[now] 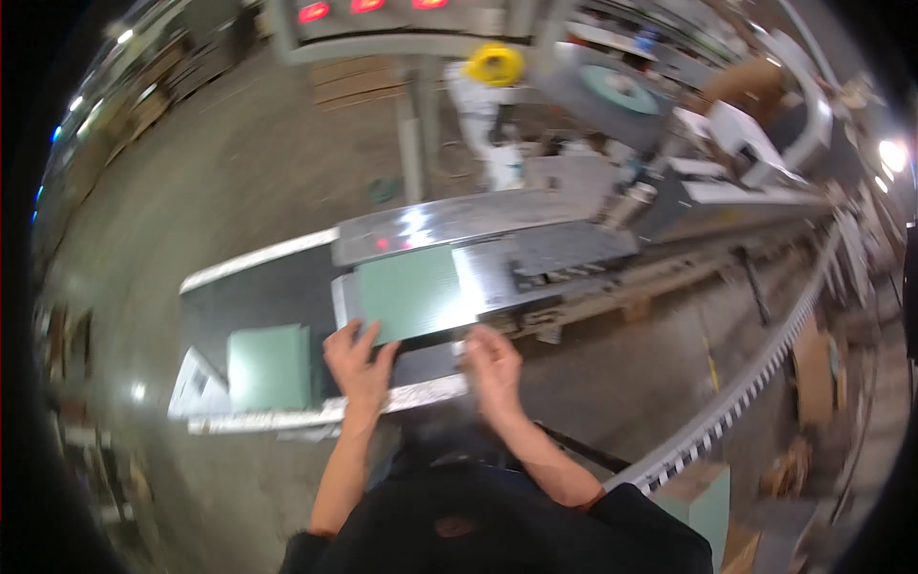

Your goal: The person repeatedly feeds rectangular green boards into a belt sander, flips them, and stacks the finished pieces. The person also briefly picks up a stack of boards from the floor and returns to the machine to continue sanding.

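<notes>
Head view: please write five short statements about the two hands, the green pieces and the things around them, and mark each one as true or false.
1. The left hand is at the near left corner of the green sheet. True.
2. The right hand is far from the green sheet. False: it is close to the sheet's near right corner.
3. The green stack lies to the right of both hands. False: the green stack lies to the left of both hands.
4. Red lights glow at the top of the view. True.
5. The round thing just below the lit panel is blue. False: the round thing is yellow.
</notes>
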`<action>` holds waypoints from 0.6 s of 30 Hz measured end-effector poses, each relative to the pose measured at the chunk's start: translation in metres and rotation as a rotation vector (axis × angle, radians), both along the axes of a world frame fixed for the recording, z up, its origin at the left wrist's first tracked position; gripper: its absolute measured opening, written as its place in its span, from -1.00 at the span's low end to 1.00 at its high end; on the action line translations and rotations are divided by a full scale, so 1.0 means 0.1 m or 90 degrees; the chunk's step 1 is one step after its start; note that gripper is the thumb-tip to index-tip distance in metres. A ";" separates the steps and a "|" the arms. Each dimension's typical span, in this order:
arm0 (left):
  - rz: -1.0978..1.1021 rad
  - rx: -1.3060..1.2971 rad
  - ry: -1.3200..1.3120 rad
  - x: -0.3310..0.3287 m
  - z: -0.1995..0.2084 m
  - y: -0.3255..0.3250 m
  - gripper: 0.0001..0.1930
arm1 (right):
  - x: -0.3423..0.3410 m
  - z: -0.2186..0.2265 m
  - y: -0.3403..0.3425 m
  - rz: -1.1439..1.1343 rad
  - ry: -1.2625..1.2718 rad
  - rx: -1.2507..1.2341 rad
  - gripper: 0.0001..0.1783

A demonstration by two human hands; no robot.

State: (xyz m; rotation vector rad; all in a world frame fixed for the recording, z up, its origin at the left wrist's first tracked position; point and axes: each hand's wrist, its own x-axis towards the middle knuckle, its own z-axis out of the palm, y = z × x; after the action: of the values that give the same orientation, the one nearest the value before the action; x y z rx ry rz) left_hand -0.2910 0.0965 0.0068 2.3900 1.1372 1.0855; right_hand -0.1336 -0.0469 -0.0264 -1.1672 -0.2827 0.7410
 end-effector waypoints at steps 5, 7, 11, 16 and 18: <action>-0.025 0.022 -0.007 -0.03 -0.27 0.07 -0.55 | -0.34 -0.10 0.11 0.097 0.016 -0.031 -0.44; -0.044 0.026 0.001 -0.04 -0.27 0.08 -0.54 | -0.41 -0.13 0.24 0.106 0.015 -0.006 -0.43; -0.064 0.017 0.016 -0.13 -0.28 0.11 -0.55 | -0.48 0.02 0.29 0.101 0.000 0.003 -0.45; -0.084 0.030 0.024 -0.17 -0.25 0.15 -0.57 | -0.52 0.03 0.34 0.095 -0.030 -0.027 -0.27; -0.103 0.056 0.023 -0.14 -0.25 0.17 -0.59 | -0.52 0.05 0.35 0.094 -0.040 -0.039 -0.26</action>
State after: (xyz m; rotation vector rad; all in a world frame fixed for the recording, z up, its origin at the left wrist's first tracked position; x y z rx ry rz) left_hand -0.3049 0.1137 -0.0181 2.5284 0.9052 1.0619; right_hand -0.1858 -0.0115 -0.0212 -1.2382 -0.4040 0.8487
